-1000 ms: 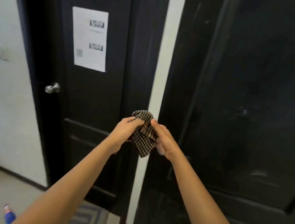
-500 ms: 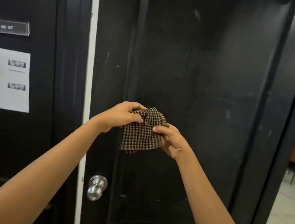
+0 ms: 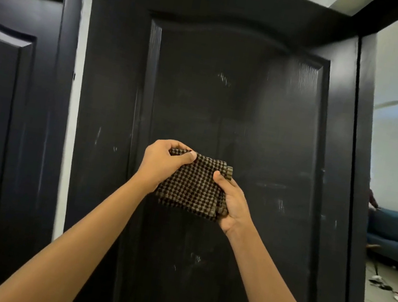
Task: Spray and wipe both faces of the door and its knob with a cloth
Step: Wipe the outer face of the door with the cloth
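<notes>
Checked cloth (image 3: 193,185) btwn L hand (image 3: 161,164) & R hand (image 3: 232,204)

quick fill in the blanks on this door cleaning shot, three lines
1. The door facing the person is painted ____.
2. The left hand pinches the checked cloth at its top ____ corner.
3. The right hand grips the cloth along its ____ edge.

Missing words: black; left; right
</notes>
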